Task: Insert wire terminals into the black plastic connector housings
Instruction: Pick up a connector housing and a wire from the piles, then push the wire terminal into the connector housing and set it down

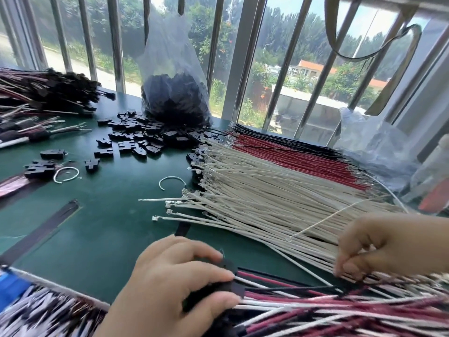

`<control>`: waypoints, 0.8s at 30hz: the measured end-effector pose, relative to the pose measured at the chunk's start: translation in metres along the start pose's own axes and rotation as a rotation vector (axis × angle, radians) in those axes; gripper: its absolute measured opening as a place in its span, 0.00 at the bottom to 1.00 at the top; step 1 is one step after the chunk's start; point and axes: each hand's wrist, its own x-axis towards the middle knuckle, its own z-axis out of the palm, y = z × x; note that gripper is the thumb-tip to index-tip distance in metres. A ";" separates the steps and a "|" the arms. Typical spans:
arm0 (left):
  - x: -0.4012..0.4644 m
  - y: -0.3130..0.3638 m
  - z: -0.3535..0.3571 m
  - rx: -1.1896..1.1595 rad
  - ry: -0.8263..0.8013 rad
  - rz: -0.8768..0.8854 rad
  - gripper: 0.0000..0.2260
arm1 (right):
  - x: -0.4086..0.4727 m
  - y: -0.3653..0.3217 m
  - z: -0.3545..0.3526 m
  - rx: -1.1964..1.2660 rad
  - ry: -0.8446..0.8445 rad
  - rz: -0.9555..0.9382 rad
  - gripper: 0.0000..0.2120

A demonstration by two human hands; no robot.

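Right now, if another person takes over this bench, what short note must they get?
Left hand grips a black housing with wires already in it.
Right hand pinches a white wire lifted from the white wire pile.
Loose housings lie on the green table; more are in the bag.
Finished bundles sit far left.
Many wires are left to insert.

left hand (175, 276) grips black connector housings (218, 285) trailing wires while right hand (379, 249) pinches a white wire (323, 222) off the fanned wire pile (279, 190).
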 end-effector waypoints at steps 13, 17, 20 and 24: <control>0.057 -0.085 -0.072 0.404 0.151 -0.628 0.10 | 0.034 -0.041 0.029 -0.393 0.656 -0.263 0.08; 0.088 -0.132 -0.075 0.864 -0.201 -0.861 0.18 | 0.034 -0.059 0.036 -0.496 0.710 -0.219 0.09; 0.093 -0.154 -0.070 0.977 -0.188 -0.824 0.20 | 0.034 -0.063 0.040 -0.502 0.727 -0.226 0.08; 0.088 -0.171 -0.066 0.842 -0.049 -0.711 0.11 | 0.032 -0.047 0.038 -0.318 0.843 -0.240 0.03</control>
